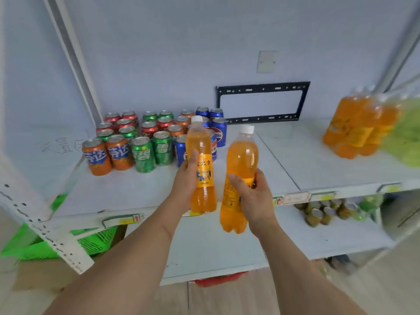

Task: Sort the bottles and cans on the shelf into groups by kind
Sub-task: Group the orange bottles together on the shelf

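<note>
We are looking at a white metal shelf (pixel 136 192), going from left to right. At the far left, shiny round cans (pixel 145 135) are standing packed together: orange Fanta cans (pixel 97 156) in front, green Sprite cans (pixel 143 154) beside them, red cans (pixel 123 122) behind, and blue Pepsi cans (pixel 220 131) on the right.

Our left hand (pixel 186 176) is gripping a smooth plastic orange soda bottle (pixel 202 169) with a white cap, fingers curled round its yellow label. The bottle is hiding part of the blue cans.

Our right hand (pixel 252 196) is gripping a second orange soda bottle (pixel 238 173), fingers wrapped round its middle and covering the label. Both bottles are upright, held just above the shelf's front edge.

Far right, more orange bottles (pixel 356 128) are standing together, blurry. Something light green (pixel 406 137) beside them is too blurry to name and cut off.
</note>
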{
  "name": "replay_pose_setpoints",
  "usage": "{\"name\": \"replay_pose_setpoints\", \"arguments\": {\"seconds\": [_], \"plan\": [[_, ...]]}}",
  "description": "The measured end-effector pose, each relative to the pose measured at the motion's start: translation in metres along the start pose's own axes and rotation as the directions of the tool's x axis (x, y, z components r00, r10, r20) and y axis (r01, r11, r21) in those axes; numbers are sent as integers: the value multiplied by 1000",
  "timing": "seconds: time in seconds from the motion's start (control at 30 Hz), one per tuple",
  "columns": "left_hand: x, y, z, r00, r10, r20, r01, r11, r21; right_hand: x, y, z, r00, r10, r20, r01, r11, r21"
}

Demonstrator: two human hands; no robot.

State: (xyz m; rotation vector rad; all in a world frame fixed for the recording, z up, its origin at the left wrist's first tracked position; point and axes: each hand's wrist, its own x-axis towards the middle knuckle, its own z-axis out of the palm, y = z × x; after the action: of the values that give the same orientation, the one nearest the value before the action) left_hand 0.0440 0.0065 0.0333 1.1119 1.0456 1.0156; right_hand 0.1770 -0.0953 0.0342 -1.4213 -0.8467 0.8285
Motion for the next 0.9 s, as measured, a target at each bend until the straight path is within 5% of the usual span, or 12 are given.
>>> {"name": "replay_pose_setpoints", "arguments": {"seconds": [0.37, 0.9], "plan": [[-18, -31, 225, 986, -31, 161, 20, 997, 71, 24, 5, -216, 984, -38, -172, 32, 999, -38], [89, -47, 472, 965, 93, 246, -131, 981, 143, 168, -3, -411, 960, -109, -259, 101, 994, -44]]}}
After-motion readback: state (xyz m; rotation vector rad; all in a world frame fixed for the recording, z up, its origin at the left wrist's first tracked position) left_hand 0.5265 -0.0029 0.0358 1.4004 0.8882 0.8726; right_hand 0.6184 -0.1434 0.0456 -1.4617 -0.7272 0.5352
